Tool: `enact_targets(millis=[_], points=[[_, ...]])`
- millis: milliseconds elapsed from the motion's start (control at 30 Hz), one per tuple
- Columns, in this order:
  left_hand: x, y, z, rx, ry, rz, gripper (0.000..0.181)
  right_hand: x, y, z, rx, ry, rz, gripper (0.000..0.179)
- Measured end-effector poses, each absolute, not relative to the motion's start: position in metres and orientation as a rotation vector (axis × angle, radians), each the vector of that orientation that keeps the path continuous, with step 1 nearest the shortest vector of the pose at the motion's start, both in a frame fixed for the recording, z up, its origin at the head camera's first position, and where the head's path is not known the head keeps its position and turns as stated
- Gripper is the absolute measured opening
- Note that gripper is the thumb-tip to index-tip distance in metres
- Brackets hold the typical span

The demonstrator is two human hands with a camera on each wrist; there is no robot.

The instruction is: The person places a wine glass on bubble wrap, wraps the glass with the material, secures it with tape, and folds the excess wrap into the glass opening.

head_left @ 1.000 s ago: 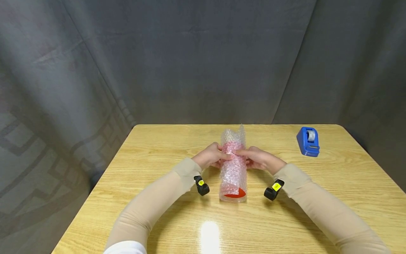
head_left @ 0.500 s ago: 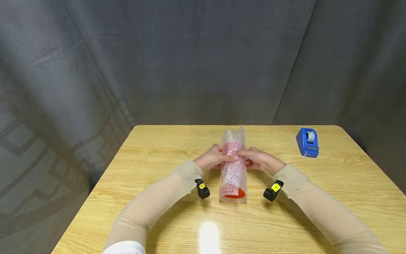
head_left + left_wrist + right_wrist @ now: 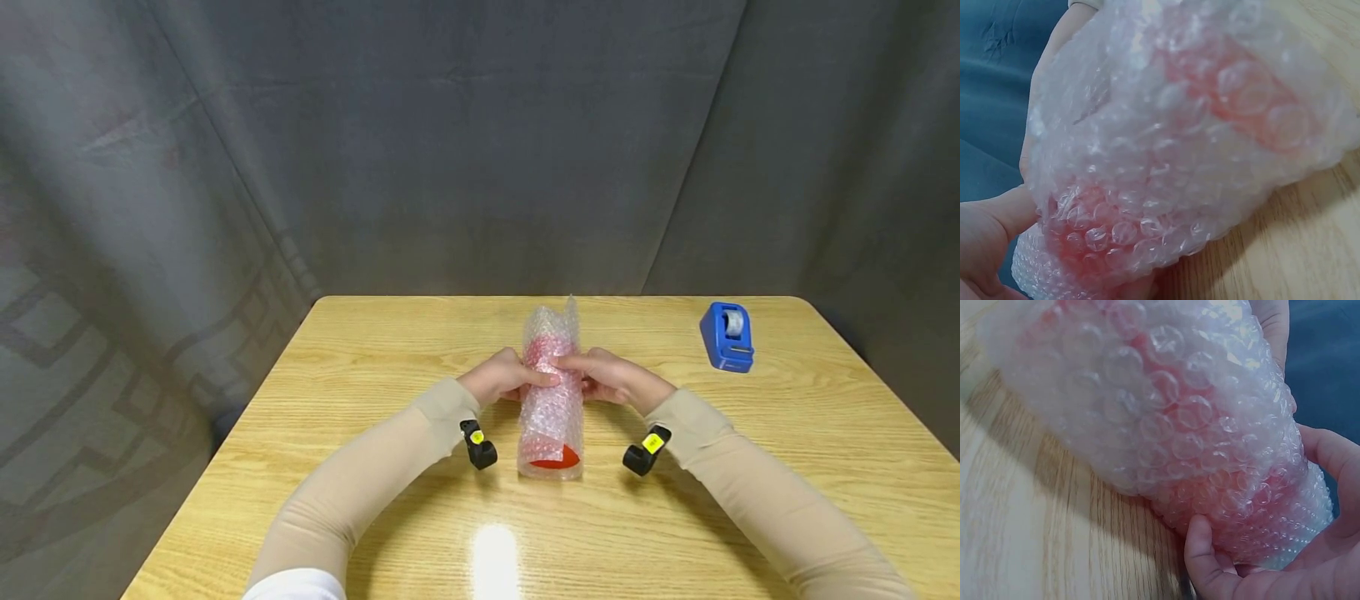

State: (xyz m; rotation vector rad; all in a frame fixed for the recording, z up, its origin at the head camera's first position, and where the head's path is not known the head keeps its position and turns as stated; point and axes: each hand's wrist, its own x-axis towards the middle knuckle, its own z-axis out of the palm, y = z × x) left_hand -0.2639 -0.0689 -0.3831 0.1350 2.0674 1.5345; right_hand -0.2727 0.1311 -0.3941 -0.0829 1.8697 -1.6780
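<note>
Bubble wrap (image 3: 553,412), one roll around one red item (image 3: 564,457), lies on one table (image 3: 390,358), gripped by one left hand (image 3: 504,377) and one right hand (image 3: 615,377), one tape dispenser (image 3: 723,343) well apart.

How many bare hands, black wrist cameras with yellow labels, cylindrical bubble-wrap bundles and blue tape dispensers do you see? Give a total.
Left bare hand and right bare hand: 2
Left black wrist camera and right black wrist camera: 2
Cylindrical bubble-wrap bundle, red inside: 1
Blue tape dispenser: 1
Total: 6
</note>
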Motion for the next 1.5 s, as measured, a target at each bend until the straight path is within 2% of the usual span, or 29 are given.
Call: enact_targets(millis=[200,433,1033,1367,1500], points=[[-0.266,-0.067,-0.383,0.143,2.138,1.511,0.028,-0.274,0.133,-0.395,-0.067,1.802,-1.708,0.029],[-0.265,-0.063,-0.379,0.121,2.193,1.481,0.029,-0.276,0.138,-0.398,-0.054,1.741,-1.737,0.03],[-0.262,-0.057,-0.38,0.169,2.245,1.524,0.044,-0.278,0.143,-0.391,-0.155,1.879,-1.617,0.017],[-0.261,-0.055,-0.381,0.109,2.248,1.49,0.067,-0.274,0.137,-0.39,-0.12,1.87,-1.668,0.014],[-0.259,-0.053,-0.381,0.075,2.22,1.491,0.094,-0.273,0.136,-0.39,-0.112,1.869,-1.669,0.013]])
